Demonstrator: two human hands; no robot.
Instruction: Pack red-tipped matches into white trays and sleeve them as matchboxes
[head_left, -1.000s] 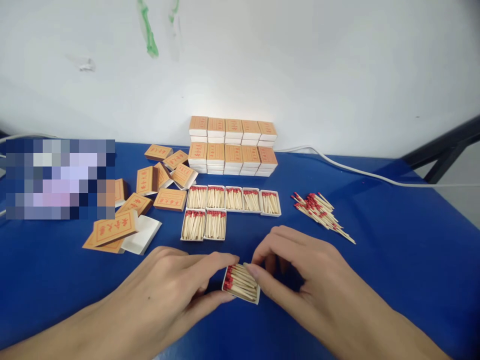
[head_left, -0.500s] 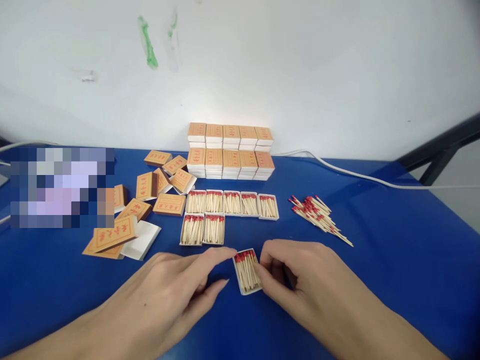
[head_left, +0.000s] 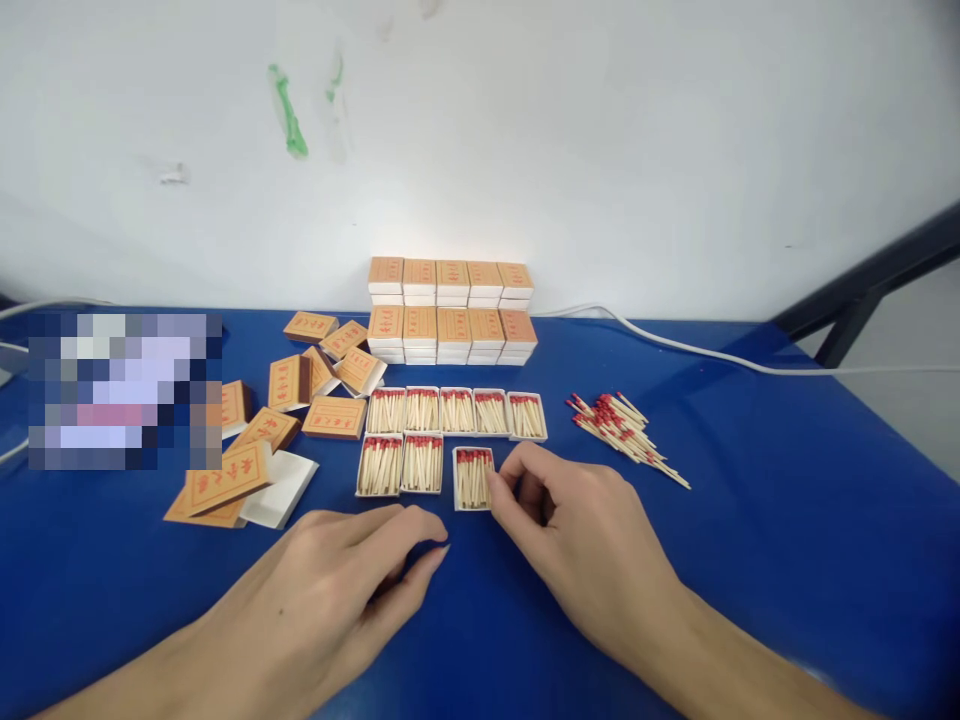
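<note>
My right hand [head_left: 581, 530] pinches the right edge of a white matchbox tray [head_left: 456, 485] full of red-tipped matches, between thumb and fingers. The tray lies on the blue table, just right of a front pair of filled trays [head_left: 421, 490], with a small gap between. Behind it, more filled trays [head_left: 527, 437] stand side by side in a row. My left hand [head_left: 337, 590] rests low over the table to the left of the held tray. Its thumb and forefinger are a little apart, with nothing visible between them.
Loose matches [head_left: 619, 425] lie in a pile at the right. Orange matchboxes [head_left: 450, 330] are stacked in two rows near the white wall. Scattered matchbox sleeves [head_left: 334, 417] lie on the left, by a blurred-out object [head_left: 124, 390]. A white cable [head_left: 675, 350] runs along the back.
My right hand has slid the filled tray forward and straightened it beside the front pair. My left forefinger has come off the tray's corner. The view has shifted slightly.
</note>
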